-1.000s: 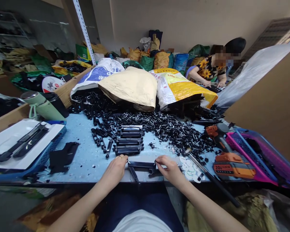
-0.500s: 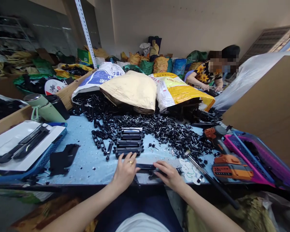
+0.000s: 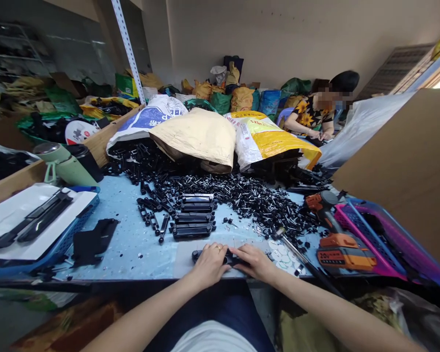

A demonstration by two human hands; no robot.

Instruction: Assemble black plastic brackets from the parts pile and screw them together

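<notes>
A long black plastic handle part (image 3: 227,257) lies at the near edge of the blue table (image 3: 132,239). My left hand (image 3: 209,264) presses down on its left half, a ring on one finger. From the right, my right hand (image 3: 254,261) grips its other end. Both hands cover most of the part. Just beyond them sits a stack of matching black parts (image 3: 193,215). A heap of small black screws and clips (image 3: 256,195) spreads behind.
An orange cordless drill (image 3: 342,244) lies right of my hands, beside a pink and blue basket (image 3: 381,234). White discs (image 3: 284,256) lie near the drill. A blue tray (image 3: 33,220) with black handles is at left. Sacks (image 3: 201,134) fill the back. Another person (image 3: 320,110) sits far right.
My hands have drawn together over the black part and pulled it nearer the table's front edge. The loose piece under it is no longer visible.
</notes>
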